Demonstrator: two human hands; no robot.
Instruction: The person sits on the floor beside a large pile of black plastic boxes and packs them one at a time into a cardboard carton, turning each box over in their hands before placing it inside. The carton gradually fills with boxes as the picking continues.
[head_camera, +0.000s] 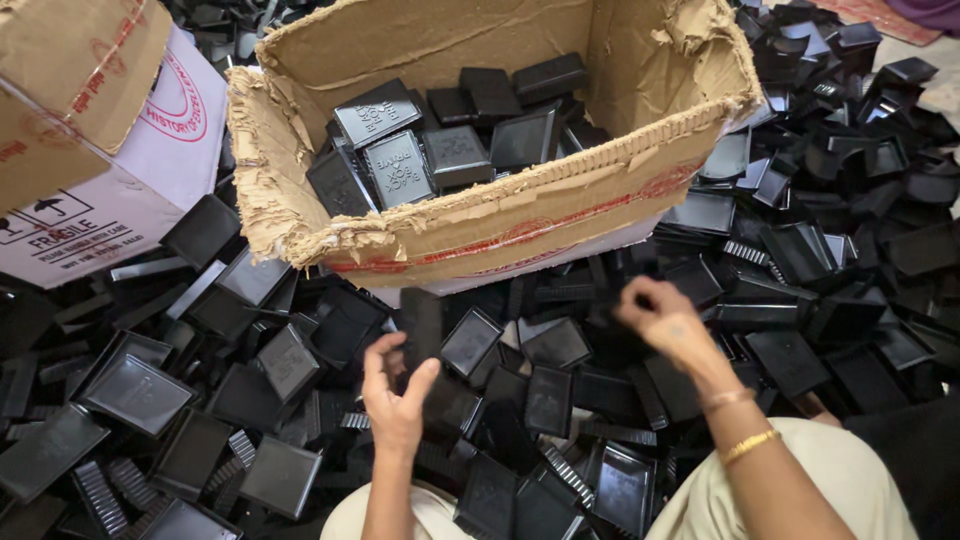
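Low in the frame's centre, the left hand (397, 400) grips a flat black rectangular plastic piece (421, 325) held upright. To its right, the right hand (665, 320) reaches fingers-down into the heap of black plastic trays (140, 390) covering the floor; its grip cannot be told. Above stands a torn brown cardboard box (520, 215), part-filled with trays.

Glossy black trays (140, 392) all around, some with ribbed edges; black lids (398, 168) at twelve o'clock bear pale embossed lettering inside a torn brown box (520, 215) with red print; at ten o'clock a white box (150, 170) printed red and black; gold bangles (748, 445) at four o'clock
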